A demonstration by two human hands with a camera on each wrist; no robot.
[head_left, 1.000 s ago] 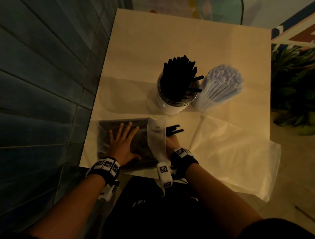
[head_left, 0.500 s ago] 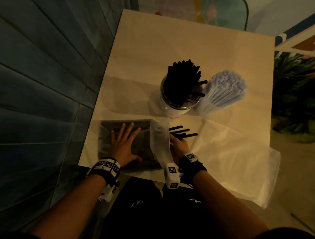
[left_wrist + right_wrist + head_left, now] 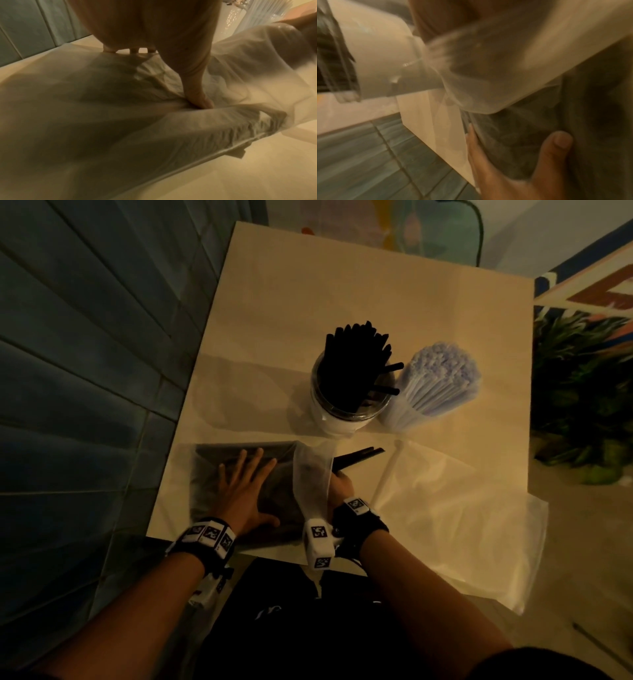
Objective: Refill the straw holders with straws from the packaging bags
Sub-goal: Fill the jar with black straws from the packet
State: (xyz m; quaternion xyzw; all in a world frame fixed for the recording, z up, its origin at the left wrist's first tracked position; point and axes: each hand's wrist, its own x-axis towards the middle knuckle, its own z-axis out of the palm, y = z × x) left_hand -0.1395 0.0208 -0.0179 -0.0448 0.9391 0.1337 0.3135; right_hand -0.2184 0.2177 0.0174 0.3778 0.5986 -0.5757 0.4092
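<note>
Head view, lower centre of the frame: the left hand [image 3: 245,494] lies flat, fingers straight and spread, palm down on the bag of black straws [image 3: 274,453], pressing it against the table [image 3: 342,289]. The bag rests at the near left corner of the table, its translucent open end [image 3: 313,474] raised between the two hands. In the left wrist view the thumb [image 3: 199,100] presses into the crumpled film of the same bag [image 3: 120,135].

The right hand [image 3: 339,486] sits just right of the bag mouth, largely hidden behind the film. A small bundle of black straws [image 3: 359,455] projects from it toward the upper right of the frame. The hand appears to grasp this bundle; the finger positions are not visible. The right wrist view is blurred and shows only bag film [image 3: 505,67] and the left hand [image 3: 513,162] flat on the bag.

Centre of the head view: a round straw holder [image 3: 346,405] stands upright on the table, loaded with black straws [image 3: 356,354]. Touching or just beside it, to the right, stands a clear holder of pale wrapped straws [image 3: 438,381]; contact cannot be confirmed.

Lower right of the frame: a second, pale packaging bag [image 3: 462,525] lies flat, overhanging the near right table edge
</note>
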